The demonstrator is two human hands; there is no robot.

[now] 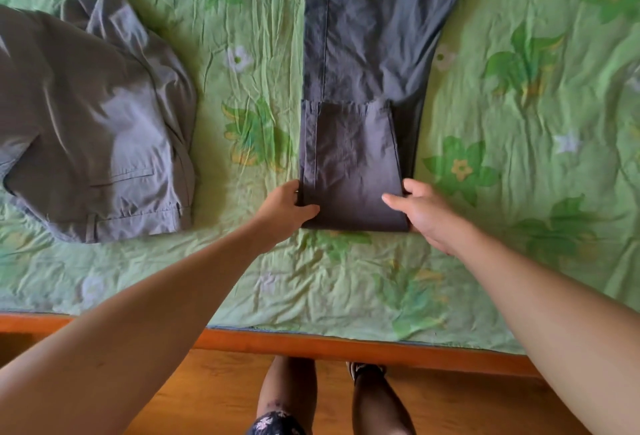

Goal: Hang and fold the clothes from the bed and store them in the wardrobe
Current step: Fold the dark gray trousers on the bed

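Head view: dark grey trousers (367, 47) lie flat on the bed, legs stacked, running from a bit in from the near edge straight up twd the far side, waist end cut off at the frame top. The hem end is already turned up once, so a doubled panel (349, 164) sits at the end closest to the near edge. Left hand (289, 204) pinches the left corner of that fold, thumb on top, fingers curled at the edge; how far they go under, can't tell. Right hand (420, 209) does the same at the right corner, thumb laid over the cloth, fingers wrapped round the side. Both closed on fabric, nothing else held. Green floral sheet (519, 116) is creased all over. A 2nd garment, paler grey (97, 123), sits loosely bundled nr the bed's left edge, well apart. Orange wooden bed rail (346, 344) runs along the near edge, w/ wood floor (214, 389) and the person's legs below it. Handling, as a guess: thin woven cloth, light, limp, not slippery, not fragile; it'll sag w/o support, so hold both corners of the fold and roll or flip evenly, keeping side seams lined up.
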